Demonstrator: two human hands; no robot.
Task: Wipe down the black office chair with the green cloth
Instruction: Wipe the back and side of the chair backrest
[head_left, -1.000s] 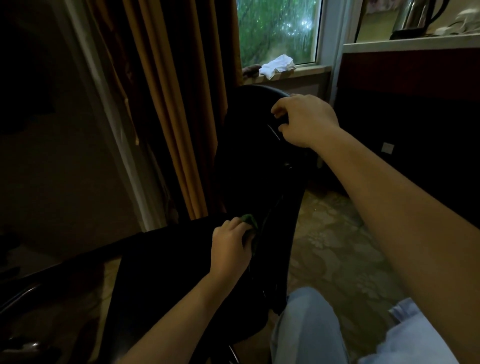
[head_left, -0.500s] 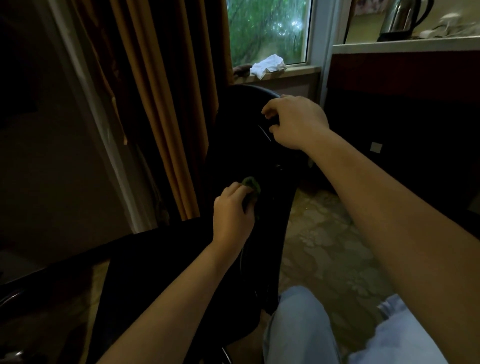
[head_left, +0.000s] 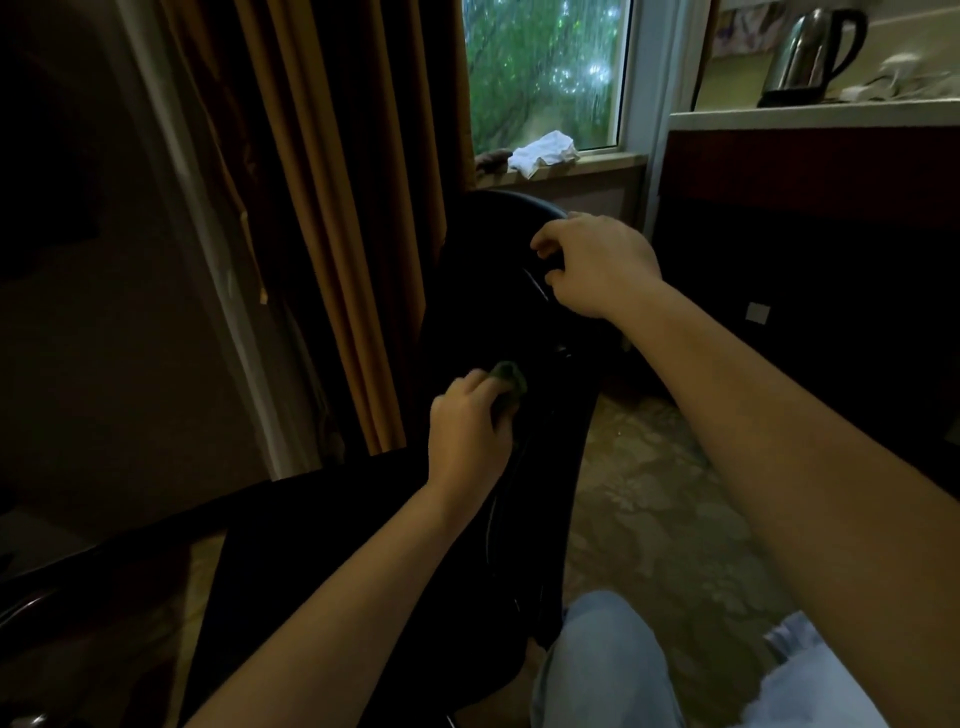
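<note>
Left hand (head_left: 470, 431) fingers clamped on cloth (head_left: 509, 382), which pokes out at their 1 o'clock against chair (head_left: 483, 312) back. Right hand (head_left: 597, 265) fingers curled over chair top at 12.

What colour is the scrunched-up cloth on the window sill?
White. The crumpled cloth on the window sill shows best in the head view, the only one.

A person's left hand (head_left: 470, 431) holds a bunched green cloth (head_left: 506, 382) against the back of a black office chair (head_left: 483, 280) in a dim room, while the right hand (head_left: 597, 265), at one o'clock from it, curls over the backrest's upper edge. Ochre curtains (head_left: 332, 208) hang at eleven o'clock; a crumpled white rag (head_left: 543, 153) lies on the windowsill (head_left: 602, 167) at twelve, a steel kettle (head_left: 810, 52) stands at two.
</note>
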